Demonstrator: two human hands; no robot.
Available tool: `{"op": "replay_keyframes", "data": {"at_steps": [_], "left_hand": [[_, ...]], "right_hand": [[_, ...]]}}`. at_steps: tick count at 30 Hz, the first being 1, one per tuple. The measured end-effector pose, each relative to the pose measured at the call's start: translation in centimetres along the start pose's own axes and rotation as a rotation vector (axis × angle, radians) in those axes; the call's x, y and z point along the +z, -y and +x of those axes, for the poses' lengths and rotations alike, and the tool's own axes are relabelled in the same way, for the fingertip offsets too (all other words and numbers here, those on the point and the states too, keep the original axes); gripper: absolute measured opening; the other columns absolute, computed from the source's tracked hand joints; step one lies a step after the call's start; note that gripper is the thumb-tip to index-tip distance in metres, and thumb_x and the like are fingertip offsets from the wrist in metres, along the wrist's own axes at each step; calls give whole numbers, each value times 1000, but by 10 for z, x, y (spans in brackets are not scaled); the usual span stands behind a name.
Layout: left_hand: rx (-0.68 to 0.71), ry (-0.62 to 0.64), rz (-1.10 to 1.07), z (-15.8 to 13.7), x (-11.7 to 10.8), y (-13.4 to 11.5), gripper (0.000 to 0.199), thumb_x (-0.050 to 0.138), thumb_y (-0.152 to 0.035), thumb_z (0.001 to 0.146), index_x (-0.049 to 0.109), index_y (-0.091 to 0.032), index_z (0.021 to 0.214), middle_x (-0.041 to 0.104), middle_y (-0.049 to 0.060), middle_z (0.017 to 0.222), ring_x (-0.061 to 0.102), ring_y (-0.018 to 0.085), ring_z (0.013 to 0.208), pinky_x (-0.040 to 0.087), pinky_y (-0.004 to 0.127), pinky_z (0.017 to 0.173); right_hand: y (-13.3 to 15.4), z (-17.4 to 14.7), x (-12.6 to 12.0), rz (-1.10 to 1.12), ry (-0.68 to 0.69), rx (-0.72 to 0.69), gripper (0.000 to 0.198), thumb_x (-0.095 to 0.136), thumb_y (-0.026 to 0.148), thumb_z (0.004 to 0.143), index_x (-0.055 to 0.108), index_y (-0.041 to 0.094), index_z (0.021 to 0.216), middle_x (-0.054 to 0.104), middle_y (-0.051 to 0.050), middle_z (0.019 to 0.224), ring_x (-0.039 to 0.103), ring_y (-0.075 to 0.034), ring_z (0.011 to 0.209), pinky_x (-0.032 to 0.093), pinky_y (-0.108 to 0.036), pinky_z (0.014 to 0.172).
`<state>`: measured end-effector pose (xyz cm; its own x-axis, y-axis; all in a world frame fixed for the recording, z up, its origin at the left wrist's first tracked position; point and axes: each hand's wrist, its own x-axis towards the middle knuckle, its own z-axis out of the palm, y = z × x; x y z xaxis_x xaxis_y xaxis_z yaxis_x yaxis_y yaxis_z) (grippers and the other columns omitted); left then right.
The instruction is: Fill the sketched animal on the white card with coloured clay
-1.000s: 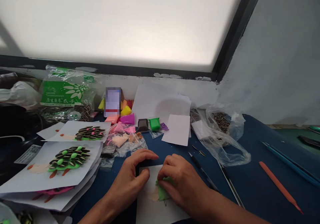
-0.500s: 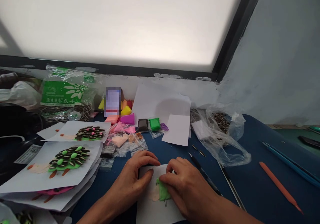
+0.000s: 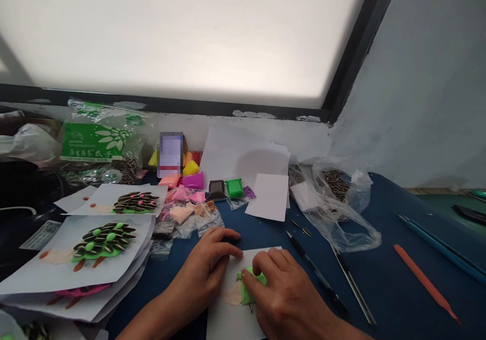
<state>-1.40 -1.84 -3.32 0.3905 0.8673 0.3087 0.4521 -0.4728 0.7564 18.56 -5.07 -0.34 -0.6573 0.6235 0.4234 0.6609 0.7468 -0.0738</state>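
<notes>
A white sheet of paper (image 3: 224,322) lies in front of me, with a flattened patch of light green modelling clay (image 3: 247,295) on it. Left of the green, a pale peach clay piece (image 3: 231,294) adjoins it, and short pen lines show below. My right hand (image 3: 281,287) has its thumb pressed on the green clay, fingers curled at the clay's far side; they hide its right part. My left hand (image 3: 208,261) rests at the sheet's left edge, fingers stretched and thumb apart, holding nothing.
Finished hedgehog pictures (image 3: 102,244) made of clay and seeds are stacked at left. Clay packets (image 3: 193,180) lie behind. To the right are a black pen (image 3: 315,269), a plastic bag of seeds (image 3: 336,188), a metallic stick (image 3: 353,284) and an orange clay tool (image 3: 425,282).
My right hand has shifted slightly down, its thumb now lying over the green clay's upper part. More of the sheet's top edge and the black pen shows. My left hand stays nearly still.
</notes>
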Motion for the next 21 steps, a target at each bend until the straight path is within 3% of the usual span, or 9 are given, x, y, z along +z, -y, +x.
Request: {"op": "replay_keyframes", "data": {"at_steps": [10, 15, 21], "left_hand": [[19, -2, 11, 0, -1, 1, 33, 44, -7, 84, 72, -24, 90, 64, 7, 121, 56, 26, 117, 45, 45, 102], [21, 2, 11, 0, 0, 1, 35, 44, -6, 83, 72, -24, 91, 64, 7, 122, 56, 26, 117, 44, 47, 103], [1, 7, 8, 1, 0, 0, 33, 45, -7, 84, 72, -24, 91, 63, 7, 123, 55, 26, 118, 44, 47, 104]], "right_hand": [[-2, 5, -6, 46, 54, 12, 23, 59, 15, 70, 63, 19, 92, 56, -6, 86, 41, -19, 70, 26, -32, 63], [-4, 6, -2, -6, 93, -14, 14, 62, 21, 73, 62, 19, 87, 54, -6, 85, 41, -18, 69, 25, -32, 62], [-3, 5, 0, -14, 46, -44, 9, 61, 20, 74, 61, 18, 83, 53, -6, 82, 40, -19, 72, 27, -33, 64]]}}
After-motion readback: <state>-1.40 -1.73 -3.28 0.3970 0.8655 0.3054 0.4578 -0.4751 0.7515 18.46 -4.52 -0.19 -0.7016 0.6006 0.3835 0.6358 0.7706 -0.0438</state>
